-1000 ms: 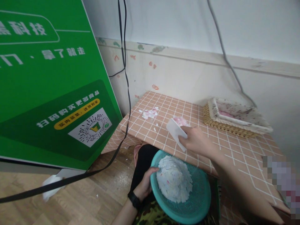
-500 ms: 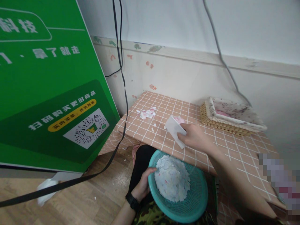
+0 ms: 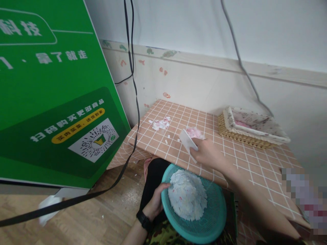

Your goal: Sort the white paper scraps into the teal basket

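Observation:
My left hand (image 3: 157, 200) grips the left rim of a round teal plastic colander (image 3: 216, 217), which rests over my lap below the table edge. A heaped mound of small white paper scraps (image 3: 187, 195), with a few pink flecks, lies in it. Above the table, my right hand (image 3: 205, 151) is closed on a white rectangular card (image 3: 188, 142), held tilted. Just behind the card is a small pile of pink and white scraps (image 3: 194, 132), partly hidden by card and hand. Farther left lies another pile of white and pink scraps (image 3: 161, 123).
A checked cloth covers the table (image 3: 258, 166). A cloth-lined wicker basket (image 3: 251, 131) stands against the wall at the right. The green panel (image 3: 51, 102) fills the left side, with a black cable (image 3: 136, 102) hanging in front. White litter (image 3: 49, 207) lies on the floor.
My right hand has shifted slightly left with the card, and the card has turned more edge-on. More of the pink pile shows behind it. My left hand and the colander stay put.

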Available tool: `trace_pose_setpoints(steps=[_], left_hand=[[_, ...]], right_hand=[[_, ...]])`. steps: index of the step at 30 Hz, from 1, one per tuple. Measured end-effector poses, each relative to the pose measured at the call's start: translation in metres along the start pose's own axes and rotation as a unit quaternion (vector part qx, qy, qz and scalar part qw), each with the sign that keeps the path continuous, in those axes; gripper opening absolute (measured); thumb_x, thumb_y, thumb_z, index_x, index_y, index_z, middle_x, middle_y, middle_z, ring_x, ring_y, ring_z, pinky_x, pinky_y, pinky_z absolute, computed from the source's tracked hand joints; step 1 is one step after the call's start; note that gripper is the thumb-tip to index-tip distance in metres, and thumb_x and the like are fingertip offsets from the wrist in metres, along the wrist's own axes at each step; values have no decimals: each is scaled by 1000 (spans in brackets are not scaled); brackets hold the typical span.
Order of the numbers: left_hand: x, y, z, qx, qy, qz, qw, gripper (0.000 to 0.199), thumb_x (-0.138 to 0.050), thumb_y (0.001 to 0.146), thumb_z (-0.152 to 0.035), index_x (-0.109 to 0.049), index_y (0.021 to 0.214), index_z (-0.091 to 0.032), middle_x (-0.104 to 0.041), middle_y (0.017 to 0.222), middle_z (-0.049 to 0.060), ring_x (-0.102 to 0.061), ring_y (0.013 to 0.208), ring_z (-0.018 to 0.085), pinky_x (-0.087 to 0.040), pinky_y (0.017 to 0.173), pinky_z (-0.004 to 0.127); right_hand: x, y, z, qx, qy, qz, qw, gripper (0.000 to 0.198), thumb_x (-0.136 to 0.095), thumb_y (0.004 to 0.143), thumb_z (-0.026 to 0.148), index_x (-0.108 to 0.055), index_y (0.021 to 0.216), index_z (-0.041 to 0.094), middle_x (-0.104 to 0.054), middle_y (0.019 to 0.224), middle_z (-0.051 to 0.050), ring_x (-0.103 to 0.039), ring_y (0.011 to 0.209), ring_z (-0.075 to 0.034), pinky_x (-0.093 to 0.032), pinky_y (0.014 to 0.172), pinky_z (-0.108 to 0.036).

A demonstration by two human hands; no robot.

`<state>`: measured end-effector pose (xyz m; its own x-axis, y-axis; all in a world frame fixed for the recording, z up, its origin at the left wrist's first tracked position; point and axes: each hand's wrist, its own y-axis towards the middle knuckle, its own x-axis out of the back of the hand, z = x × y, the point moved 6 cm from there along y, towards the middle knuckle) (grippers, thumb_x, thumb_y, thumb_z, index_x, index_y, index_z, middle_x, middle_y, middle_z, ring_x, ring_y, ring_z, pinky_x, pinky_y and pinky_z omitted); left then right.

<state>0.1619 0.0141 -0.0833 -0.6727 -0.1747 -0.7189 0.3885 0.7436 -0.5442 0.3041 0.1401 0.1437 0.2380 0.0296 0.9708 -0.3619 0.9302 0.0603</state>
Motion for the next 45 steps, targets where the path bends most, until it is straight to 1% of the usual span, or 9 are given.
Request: trace_pose_setpoints(steps=[6, 9, 13, 17, 21, 24, 33, 39, 45], left_hand=[[1, 1, 0, -11, 1, 0, 1000, 26, -62, 74, -29, -72, 84, -8, -74, 75, 10, -64, 68, 22, -45, 77, 36], [0, -1, -1, -13, -4, -4, 1000, 24, -63, 72, -27, -71, 83, -7, -74, 73, 10, -63, 67, 21, -45, 76, 36], [3, -9, -8, -16, -3, -21, 1000, 26, -64, 72, -28, -71, 87, -8, -74, 75, 9, -64, 67, 21, -45, 76, 35], [14, -26, -24, -37, 0, -72, 997, 23, -66, 70, -27, -72, 86, -11, -75, 79, 8, -65, 69, 22, -45, 81, 36], [21, -42, -44, -47, 4, -111, 993, 23, -68, 69, -27, -72, 84, -11, -76, 75, 8, -66, 69, 23, -45, 79, 36], [27, -47, -54, -52, -2, -123, 991, 19, -68, 68, -26, -72, 78, -11, -75, 68, 8, -66, 64, 23, -47, 74, 36], [37, -54, -78, -89, -1, -145, 985, 13, -67, 68, -23, -71, 72, -11, -74, 66, 6, -66, 60, 21, -49, 68, 33], [39, -58, -97, -119, -20, -177, 977, 6, -69, 65, -19, -69, 64, -13, -73, 61, 5, -65, 56, 19, -51, 64, 30], [41, -61, -112, -127, -21, -159, 979, 5, -68, 67, -18, -69, 67, -13, -72, 59, 4, -65, 54, 18, -52, 59, 30]], right_hand=[[-7, 12, 25, 33, 20, -20, 999, 12, -47, 78, 18, -57, 73, 15, -61, 66, -7, -48, 57, -14, -29, 53, -27], [-7, 28, 26, 36, 34, -1, 999, 10, -48, 77, 19, -56, 72, 16, -58, 61, -4, -45, 53, -12, -28, 52, -26], [7, 36, 23, 58, 24, -9, 998, 10, -50, 75, 21, -55, 68, 17, -60, 64, -5, -49, 58, -14, -30, 55, -27], [13, 13, 23, 29, 38, -24, 999, 11, -49, 76, 21, -53, 67, 18, -60, 62, -5, -49, 56, -14, -29, 53, -27], [-3, -18, 32, -10, 99, -6, 995, 11, -46, 81, 22, -54, 74, 19, -61, 64, -3, -49, 52, -13, -28, 50, -26], [-17, -27, 37, -19, 98, 1, 995, 10, -46, 81, 22, -56, 79, 18, -63, 66, -4, -50, 52, -13, -28, 50, -27], [-7, -21, -12, -81, 20, -29, 996, 15, -46, 80, 25, -58, 79, 16, -63, 69, -7, -50, 55, -15, -28, 51, -27], [-6, -4, 2, -16, 15, -39, 999, 14, -44, 80, 20, -57, 75, 17, -61, 66, -6, -48, 57, -15, -28, 54, -27], [-9, -6, 22, 3, 34, -34, 999, 12, -44, 80, 18, -55, 76, 17, -59, 65, -5, -47, 56, -14, -27, 53, -27]])
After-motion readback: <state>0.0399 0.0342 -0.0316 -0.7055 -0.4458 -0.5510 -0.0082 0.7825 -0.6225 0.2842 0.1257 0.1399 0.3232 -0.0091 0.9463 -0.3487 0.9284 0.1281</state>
